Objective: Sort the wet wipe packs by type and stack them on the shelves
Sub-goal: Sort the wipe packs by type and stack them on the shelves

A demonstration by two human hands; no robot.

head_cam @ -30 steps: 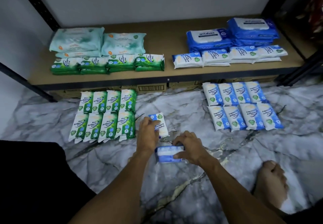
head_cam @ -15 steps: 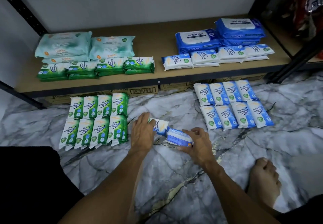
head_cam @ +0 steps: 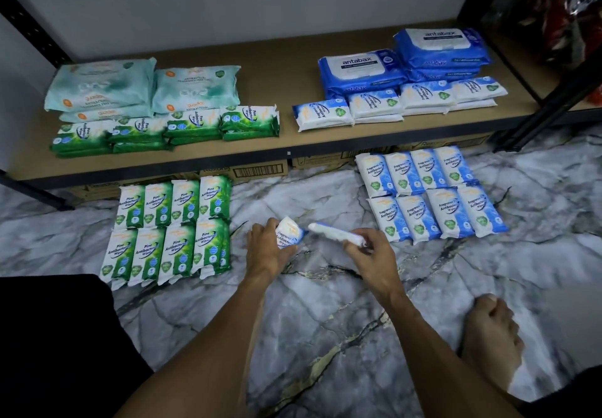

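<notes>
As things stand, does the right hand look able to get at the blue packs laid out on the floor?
Reach, probably yes: only bare floor lies between the right hand and the blue floor packs. Grabbing one looks unlikely, since it grips a blue pack.

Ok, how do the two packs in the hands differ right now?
The left pack shows its printed face, reading Fragrance and Antibacterial; the right pack is turned edge-on, label unreadable. The left hand grips its pack by the lower end; the right hand pinches its pack at the right end, holding it roughly level. Both are small, blue and white.
</notes>
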